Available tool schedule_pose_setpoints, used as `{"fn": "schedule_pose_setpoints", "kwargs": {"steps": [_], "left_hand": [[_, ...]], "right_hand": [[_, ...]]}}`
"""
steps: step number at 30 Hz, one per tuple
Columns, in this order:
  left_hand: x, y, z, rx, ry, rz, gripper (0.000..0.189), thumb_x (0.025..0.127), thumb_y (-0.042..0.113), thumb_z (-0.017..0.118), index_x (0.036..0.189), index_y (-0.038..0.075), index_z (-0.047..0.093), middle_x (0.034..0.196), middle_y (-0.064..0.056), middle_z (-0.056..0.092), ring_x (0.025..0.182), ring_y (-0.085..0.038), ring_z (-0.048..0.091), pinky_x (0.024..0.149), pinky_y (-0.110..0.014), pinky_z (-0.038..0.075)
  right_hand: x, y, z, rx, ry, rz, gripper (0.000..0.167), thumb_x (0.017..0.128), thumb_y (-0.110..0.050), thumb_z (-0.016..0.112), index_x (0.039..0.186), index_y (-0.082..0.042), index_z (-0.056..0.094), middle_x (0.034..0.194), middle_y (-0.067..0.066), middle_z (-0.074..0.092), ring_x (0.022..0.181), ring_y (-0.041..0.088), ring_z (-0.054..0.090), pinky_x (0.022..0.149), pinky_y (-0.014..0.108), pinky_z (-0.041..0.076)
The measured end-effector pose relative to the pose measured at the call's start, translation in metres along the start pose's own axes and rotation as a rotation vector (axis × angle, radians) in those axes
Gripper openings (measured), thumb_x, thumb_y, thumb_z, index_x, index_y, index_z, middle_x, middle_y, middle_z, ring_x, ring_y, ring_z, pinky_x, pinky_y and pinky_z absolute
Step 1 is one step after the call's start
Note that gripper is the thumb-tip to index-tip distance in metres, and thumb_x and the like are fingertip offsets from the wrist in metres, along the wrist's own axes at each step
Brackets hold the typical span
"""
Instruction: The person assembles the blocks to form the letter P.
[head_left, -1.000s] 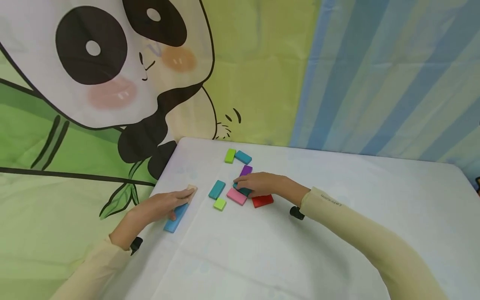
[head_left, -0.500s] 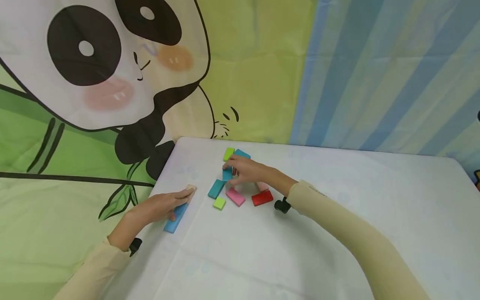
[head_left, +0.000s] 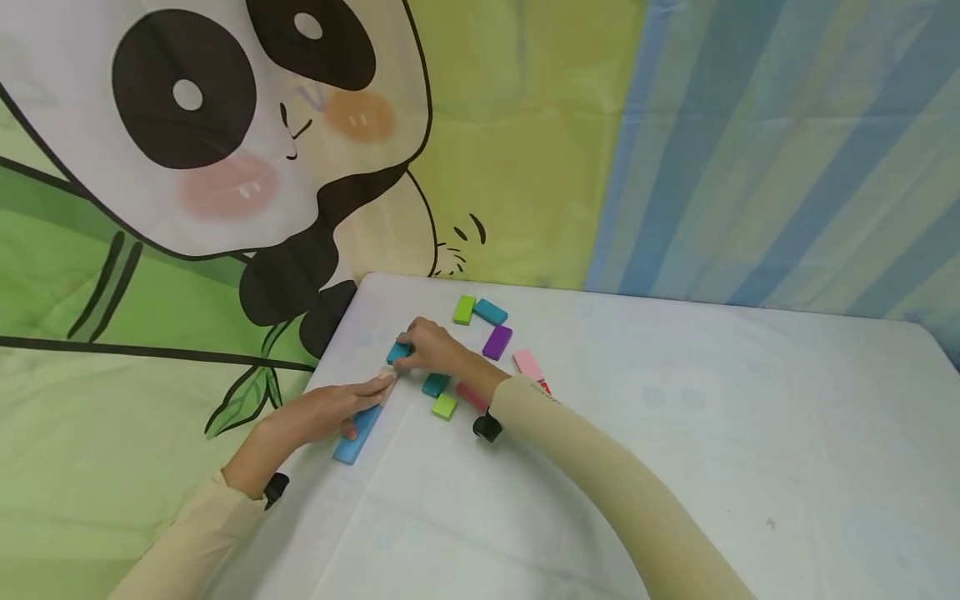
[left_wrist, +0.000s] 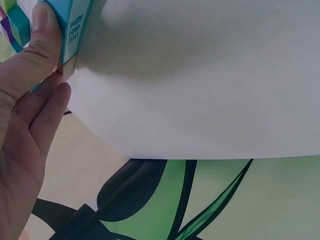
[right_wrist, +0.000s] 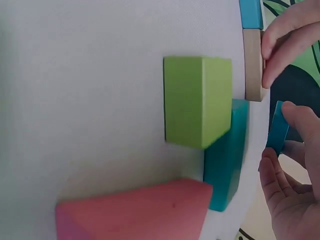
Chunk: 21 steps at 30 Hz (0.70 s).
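Note:
Near the table's left edge, my left hand [head_left: 322, 412] holds a light blue block [head_left: 357, 433] and the plain wooden block [right_wrist: 253, 65] set end to end with it. Its thumb [left_wrist: 42, 35] lies against the blue block's side, while two fingertips touch the wooden block. My right hand [head_left: 435, 346] pinches a blue block [right_wrist: 279, 125] between thumb and fingers, just beyond the wooden block's far end. Right of this row lie a teal block [head_left: 435, 384], a small lime block [head_left: 444, 407] and a pink block [head_left: 471, 396] partly covered by the right forearm.
Farther back on the white table [head_left: 675, 433] lie a lime block [head_left: 464, 309], another blue block [head_left: 491, 312] and a purple block [head_left: 497, 342]. A light pink block [head_left: 528, 363] and a mostly hidden red block [head_left: 546, 387] sit by the right sleeve. A panda-printed cloth [head_left: 510, 167] hangs behind.
My right hand lifted the blue block from among the scattered blocks and carried it left to the row's far end. The purple block shows again. My left hand stays put.

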<state>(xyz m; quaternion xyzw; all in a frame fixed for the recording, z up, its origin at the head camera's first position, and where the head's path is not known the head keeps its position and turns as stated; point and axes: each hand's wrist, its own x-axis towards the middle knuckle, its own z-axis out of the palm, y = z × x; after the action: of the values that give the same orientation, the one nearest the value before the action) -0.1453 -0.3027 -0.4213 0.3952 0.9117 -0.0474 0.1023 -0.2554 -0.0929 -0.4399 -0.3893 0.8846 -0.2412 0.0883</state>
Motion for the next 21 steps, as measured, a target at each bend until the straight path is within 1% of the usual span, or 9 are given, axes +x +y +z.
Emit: {"fn": "schedule_pose_setpoints", "kwargs": {"steps": [3, 5, 7, 10, 12, 15, 17, 18, 21], "left_hand": [[0.0, 0.001, -0.001, -0.011, -0.01, -0.008, 0.081, 0.077, 0.029, 0.074, 0.145, 0.0, 0.041, 0.154, -0.015, 0.039, 0.117, -0.026, 0.063, 0.08, -0.026, 0.055], [0.0, 0.001, -0.001, -0.021, -0.02, -0.018, 0.082, 0.077, 0.029, 0.074, 0.146, 0.001, 0.04, 0.154, -0.015, 0.038, 0.12, -0.028, 0.061, 0.082, -0.027, 0.055], [0.001, 0.001, 0.0, -0.027, -0.031, -0.025, 0.083, 0.077, 0.029, 0.073, 0.147, 0.001, 0.039, 0.155, -0.016, 0.037, 0.121, -0.028, 0.06, 0.083, -0.028, 0.055], [0.002, 0.001, 0.0, -0.044, -0.052, -0.035, 0.085, 0.077, 0.03, 0.073, 0.148, 0.001, 0.037, 0.156, -0.016, 0.035, 0.124, -0.03, 0.058, 0.085, -0.03, 0.055], [0.003, 0.0, 0.001, -0.061, -0.061, -0.036, 0.084, 0.077, 0.03, 0.073, 0.148, 0.001, 0.037, 0.156, -0.016, 0.034, 0.126, -0.031, 0.057, 0.087, -0.031, 0.054], [0.003, -0.002, 0.002, -0.108, -0.073, -0.045, 0.084, 0.078, 0.029, 0.072, 0.148, 0.0, 0.036, 0.157, -0.017, 0.032, 0.129, -0.032, 0.054, 0.09, -0.034, 0.053], [0.003, -0.003, 0.003, -0.124, -0.073, -0.044, 0.083, 0.078, 0.028, 0.073, 0.148, 0.0, 0.036, 0.157, -0.017, 0.032, 0.13, -0.033, 0.052, 0.091, -0.035, 0.053], [0.003, -0.004, 0.003, -0.132, -0.073, -0.044, 0.083, 0.078, 0.028, 0.073, 0.148, 0.0, 0.037, 0.157, -0.017, 0.031, 0.13, -0.033, 0.052, 0.091, -0.036, 0.053], [0.003, -0.005, 0.003, -0.146, -0.07, -0.043, 0.084, 0.078, 0.027, 0.073, 0.148, 0.0, 0.037, 0.157, -0.018, 0.032, 0.129, -0.035, 0.052, 0.092, -0.037, 0.053]], "right_hand": [[0.005, -0.001, 0.008, -0.002, 0.003, 0.035, 0.046, 0.088, -0.031, 0.071, 0.125, -0.004, 0.064, 0.116, 0.012, 0.068, 0.102, 0.017, 0.059, 0.082, 0.025, 0.052], [0.008, -0.002, 0.013, 0.003, -0.006, 0.069, 0.046, 0.088, -0.032, 0.071, 0.125, -0.005, 0.064, 0.115, 0.011, 0.068, 0.099, 0.014, 0.058, 0.081, 0.024, 0.051], [0.009, -0.002, 0.017, 0.006, -0.02, 0.103, 0.048, 0.089, -0.034, 0.071, 0.126, -0.006, 0.063, 0.117, 0.01, 0.067, 0.099, 0.013, 0.058, 0.082, 0.023, 0.051], [0.009, -0.001, 0.021, -0.002, -0.039, 0.129, 0.05, 0.089, -0.036, 0.07, 0.129, -0.007, 0.062, 0.121, 0.01, 0.065, 0.105, 0.014, 0.058, 0.088, 0.026, 0.052], [0.008, -0.001, 0.022, -0.03, -0.045, 0.118, 0.047, 0.09, -0.037, 0.068, 0.127, -0.007, 0.064, 0.123, 0.011, 0.063, 0.109, 0.016, 0.058, 0.091, 0.028, 0.052], [0.005, 0.001, 0.024, -0.107, -0.05, 0.055, 0.038, 0.096, -0.035, 0.06, 0.12, -0.007, 0.068, 0.126, 0.013, 0.06, 0.114, 0.018, 0.058, 0.095, 0.028, 0.051], [0.003, 0.002, 0.025, -0.166, -0.049, 0.013, 0.034, 0.099, -0.033, 0.055, 0.121, -0.01, 0.067, 0.129, 0.015, 0.058, 0.118, 0.021, 0.058, 0.099, 0.029, 0.05], [0.002, 0.002, 0.025, -0.188, -0.051, 0.002, 0.034, 0.1, -0.032, 0.052, 0.123, -0.011, 0.066, 0.132, 0.015, 0.056, 0.12, 0.022, 0.057, 0.101, 0.029, 0.049], [-0.002, 0.003, 0.026, -0.23, -0.062, 0.01, 0.04, 0.102, -0.031, 0.048, 0.138, -0.015, 0.056, 0.139, 0.014, 0.053, 0.126, 0.024, 0.054, 0.105, 0.031, 0.046]]}}
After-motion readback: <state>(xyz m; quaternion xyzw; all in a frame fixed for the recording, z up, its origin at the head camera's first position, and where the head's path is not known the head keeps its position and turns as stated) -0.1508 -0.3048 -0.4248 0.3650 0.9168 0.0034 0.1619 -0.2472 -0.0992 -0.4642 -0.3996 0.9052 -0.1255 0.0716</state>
